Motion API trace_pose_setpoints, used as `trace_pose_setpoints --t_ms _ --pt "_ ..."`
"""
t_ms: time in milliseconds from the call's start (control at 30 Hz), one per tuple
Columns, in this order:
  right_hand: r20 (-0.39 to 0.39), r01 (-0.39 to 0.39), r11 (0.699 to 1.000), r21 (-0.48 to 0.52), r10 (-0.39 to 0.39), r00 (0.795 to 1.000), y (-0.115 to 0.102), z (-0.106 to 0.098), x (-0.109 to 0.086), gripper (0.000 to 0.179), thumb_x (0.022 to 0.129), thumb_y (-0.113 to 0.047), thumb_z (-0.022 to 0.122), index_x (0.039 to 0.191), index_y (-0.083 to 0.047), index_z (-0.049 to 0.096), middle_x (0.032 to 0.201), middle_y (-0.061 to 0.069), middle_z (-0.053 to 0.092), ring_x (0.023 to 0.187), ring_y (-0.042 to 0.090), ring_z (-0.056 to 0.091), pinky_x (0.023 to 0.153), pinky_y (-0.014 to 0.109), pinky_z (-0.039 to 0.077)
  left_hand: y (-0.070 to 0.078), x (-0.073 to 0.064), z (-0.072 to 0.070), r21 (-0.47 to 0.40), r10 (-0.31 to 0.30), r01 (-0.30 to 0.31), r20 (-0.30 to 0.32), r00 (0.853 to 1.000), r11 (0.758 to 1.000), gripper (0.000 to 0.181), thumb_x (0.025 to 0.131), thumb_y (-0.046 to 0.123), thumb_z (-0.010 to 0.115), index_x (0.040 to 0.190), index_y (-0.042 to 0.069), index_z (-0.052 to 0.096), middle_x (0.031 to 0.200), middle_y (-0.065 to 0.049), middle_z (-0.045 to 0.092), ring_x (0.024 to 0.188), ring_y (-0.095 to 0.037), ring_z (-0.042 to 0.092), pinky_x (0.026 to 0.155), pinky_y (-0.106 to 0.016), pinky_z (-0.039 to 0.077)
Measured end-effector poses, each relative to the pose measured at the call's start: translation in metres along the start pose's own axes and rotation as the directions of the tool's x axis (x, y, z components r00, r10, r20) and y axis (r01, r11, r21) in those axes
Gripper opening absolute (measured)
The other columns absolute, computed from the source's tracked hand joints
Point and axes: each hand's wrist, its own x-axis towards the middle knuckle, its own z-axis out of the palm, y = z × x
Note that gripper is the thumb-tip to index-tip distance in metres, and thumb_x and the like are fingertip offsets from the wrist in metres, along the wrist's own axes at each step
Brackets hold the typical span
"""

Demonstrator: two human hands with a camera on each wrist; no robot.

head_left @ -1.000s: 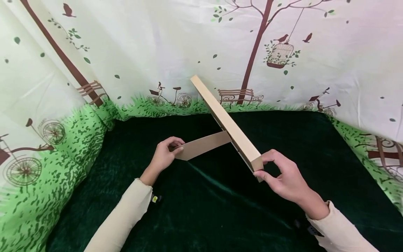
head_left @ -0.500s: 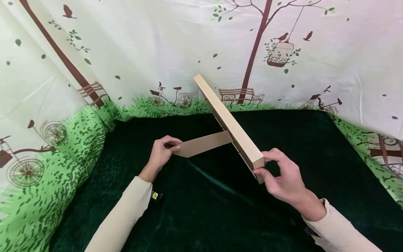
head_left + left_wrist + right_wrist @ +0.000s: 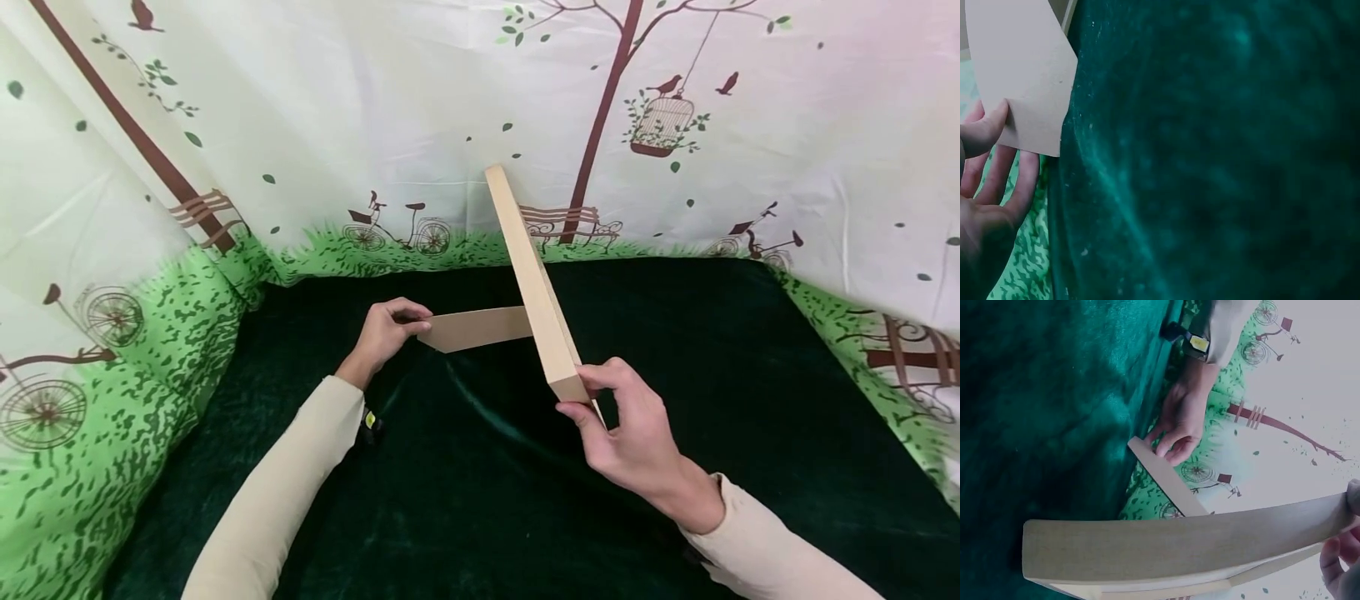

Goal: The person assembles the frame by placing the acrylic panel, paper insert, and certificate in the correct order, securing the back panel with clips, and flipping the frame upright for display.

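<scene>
A long, shallow tan cardboard box (image 3: 534, 292) is held up on edge, its far end raised toward the curtain. My right hand (image 3: 637, 433) pinches its near end between thumb and fingers. From the box's left side reaches a flat cardboard flap (image 3: 480, 327) with a slanted corner; where it meets the box is hidden in the head view. My left hand (image 3: 384, 335) pinches the flap's outer end, thumb on its face in the left wrist view, fingers behind. In the right wrist view, the box (image 3: 1147, 547) shows a rimmed hollow on its lower side.
Dark green velvet cloth (image 3: 450, 500) covers the surface below both hands. A white curtain (image 3: 300, 100) printed with trees, benches and bicycles hangs behind and along the sides. Small dark devices, one with a yellow label (image 3: 1199, 343), are strapped at the wrists.
My right hand has moved left with the box's near end, while the far end swung right, so the box points more straight ahead. My left hand has risen slightly with the flap.
</scene>
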Motion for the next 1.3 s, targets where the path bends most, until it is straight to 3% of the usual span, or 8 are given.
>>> trace_pose_setpoints --t_ms 200,333,467,567,700,833,1000,1300 --pt "0.114 -0.13 0.991 0.013 0.128 0.985 0.002 -0.008 -0.003 0.041 0.093 -0.033 0.071 0.113 0.001 0.059 0.093 0.001 0.058 0.08 0.009 0.053 0.069 0.016 0.043 -0.022 0.007 0.004 0.017 0.041 -0.039 -0.104 0.994 0.999 0.025 0.091 0.018 0.074 0.112 0.006 0.072 0.11 -0.013 0.069 0.098 -0.014 0.064 0.082 -0.023 0.052" --pt "0.266 -0.269 0.963 -0.002 0.26 0.928 0.007 -0.019 -0.007 0.042 0.081 -0.01 0.082 0.116 -0.01 0.058 0.099 -0.006 0.055 0.086 0.006 0.052 0.069 0.015 0.043 0.024 -0.011 0.014 -0.033 0.22 -0.23 -0.193 0.956 0.973 0.029 0.093 0.014 0.071 0.121 0.006 0.066 0.108 -0.018 0.065 0.095 -0.009 0.062 0.084 -0.02 0.052" --pt "0.356 -0.302 0.953 -0.021 0.29 0.888 0.014 -0.026 -0.01 0.049 0.078 -0.002 0.082 0.117 -0.014 0.056 0.106 -0.007 0.057 0.09 0.003 0.053 0.068 0.017 0.046 0.091 -0.032 0.032 -0.145 0.372 -0.386 -0.115 0.921 0.911 0.04 0.095 0.011 0.067 0.134 0.011 0.057 0.109 -0.017 0.065 0.101 -0.018 0.065 0.087 -0.033 0.057" --pt "0.42 -0.306 0.952 -0.019 0.285 0.862 0.021 -0.034 -0.011 0.049 0.082 -0.004 0.08 0.121 -0.019 0.055 0.112 -0.008 0.059 0.094 0.002 0.056 0.073 0.019 0.053 0.129 -0.038 0.043 -0.222 0.389 -0.376 0.013 0.921 0.899 0.047 0.1 0.015 0.061 0.145 0.02 0.048 0.113 -0.012 0.064 0.105 -0.025 0.066 0.088 -0.042 0.058" --pt "0.496 -0.268 0.963 -0.003 0.234 0.836 0.029 -0.045 -0.01 0.062 0.082 0.001 0.078 0.134 -0.013 0.046 0.12 -0.005 0.061 0.099 0.004 0.062 0.081 0.022 0.056 0.152 -0.033 0.052 -0.295 0.32 -0.276 0.113 0.941 0.915 0.05 0.104 0.02 0.054 0.151 0.03 0.04 0.12 -0.013 0.06 0.107 -0.033 0.066 0.088 -0.051 0.057" --pt "0.521 -0.202 0.979 0.025 0.16 0.838 0.033 -0.047 -0.011 0.073 0.079 0.005 0.078 0.139 -0.006 0.037 0.121 0.001 0.062 0.098 0.006 0.065 0.082 0.02 0.055 0.158 -0.029 0.06 -0.28 0.295 -0.246 0.148 0.944 0.928 0.045 0.104 0.022 0.053 0.149 0.026 0.045 0.122 -0.014 0.059 0.107 -0.03 0.066 0.087 -0.049 0.058" --pt "0.483 -0.19 0.98 0.065 0.136 0.865 0.03 -0.04 -0.013 0.07 0.074 0.008 0.081 0.134 -0.013 0.052 0.117 0.001 0.064 0.092 0.005 0.066 0.077 0.016 0.055 0.157 -0.035 0.065 -0.212 0.272 -0.239 0.141 0.952 0.947 0.039 0.102 0.025 0.058 0.141 0.021 0.055 0.12 -0.007 0.06 0.106 -0.021 0.066 0.089 -0.043 0.058" --pt "0.321 -0.067 0.97 0.233 -0.011 0.947 0.018 -0.015 -0.011 0.064 0.077 0.001 0.082 0.137 -0.004 0.058 0.1 0.003 0.07 0.082 0.007 0.066 0.075 0.015 0.055 0.152 -0.043 0.058 -0.375 0.248 -0.152 0.223 0.943 0.915 0.047 0.096 0.021 0.063 0.142 0.02 0.054 0.143 -0.008 0.041 0.12 -0.03 0.056 0.091 -0.045 0.057"
